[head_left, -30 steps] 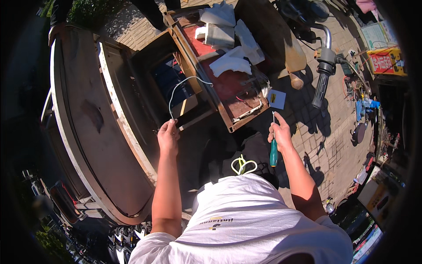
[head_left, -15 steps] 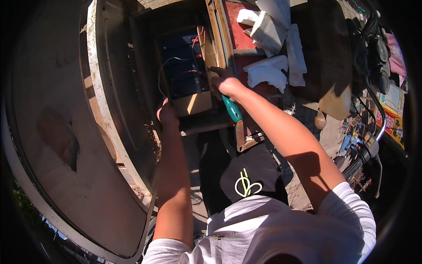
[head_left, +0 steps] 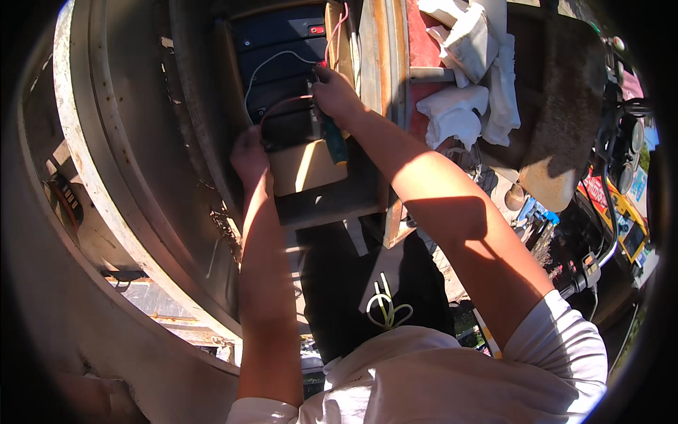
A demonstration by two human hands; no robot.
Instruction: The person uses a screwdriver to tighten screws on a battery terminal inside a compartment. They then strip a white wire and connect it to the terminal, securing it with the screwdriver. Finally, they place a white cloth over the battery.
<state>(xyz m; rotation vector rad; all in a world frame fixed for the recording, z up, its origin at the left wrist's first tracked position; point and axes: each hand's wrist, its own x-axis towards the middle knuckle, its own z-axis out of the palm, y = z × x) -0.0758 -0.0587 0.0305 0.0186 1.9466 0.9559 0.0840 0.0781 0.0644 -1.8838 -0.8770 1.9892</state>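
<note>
**Green screwdriver (head_left: 337, 146) over the dark batteries (head_left: 277, 35)**

Held in the right hand (head_left: 339, 97), near the right edge of the brown box (head_left: 302, 169), with fingers clamped on it and the handle pointing down toward the bottom right corner. Inside the box: the batteries, in a row. At the bottom left corner: the left hand (head_left: 251, 157), with bent fingers close together, by a white wire (head_left: 264, 63) and a red wire (head_left: 286, 102). Cannot tell whether clamped on either. Beyond the right edge: white foam (head_left: 455, 118).

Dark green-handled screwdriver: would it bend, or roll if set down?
The dark green-handled screwdriver would probably stay rigid: its handle looks solid and straight. It may roll, since that handle appears rounded. It seems fairly light, held in the right grip alone.
</note>
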